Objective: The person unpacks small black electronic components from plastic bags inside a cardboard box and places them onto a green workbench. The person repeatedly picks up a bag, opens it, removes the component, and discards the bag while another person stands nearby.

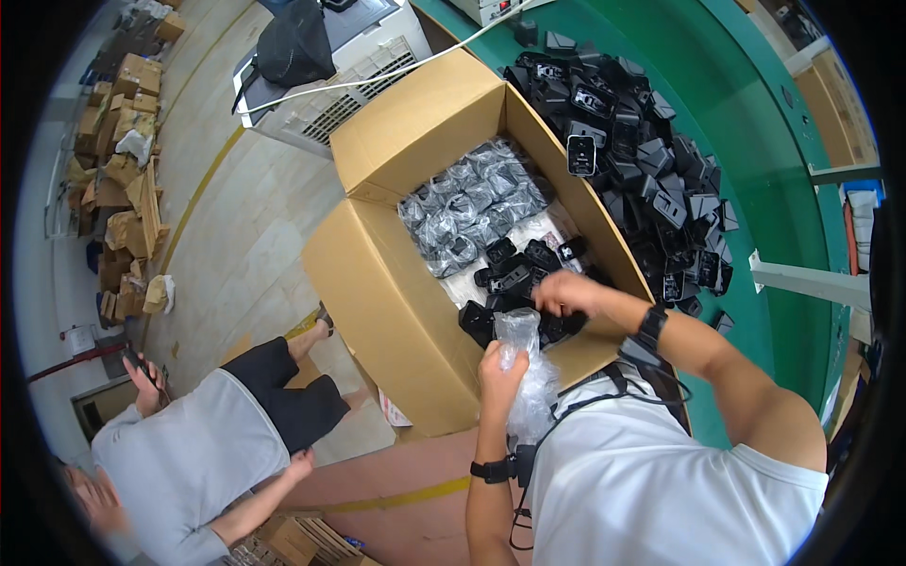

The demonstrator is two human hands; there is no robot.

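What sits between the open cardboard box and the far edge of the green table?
In the head view, a heap of loose black plastic parts covers the green table right of the cardboard box.

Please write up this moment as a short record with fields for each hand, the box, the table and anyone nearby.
left hand: holds a clear plastic bag at its mouth
right hand: reaches into the box, on a black plastic part
cardboard box: open; bagged parts at the far end, loose black ones near the hands
green table: heap of black parts beside the box
other person: crouches on the floor at left, grey shirt
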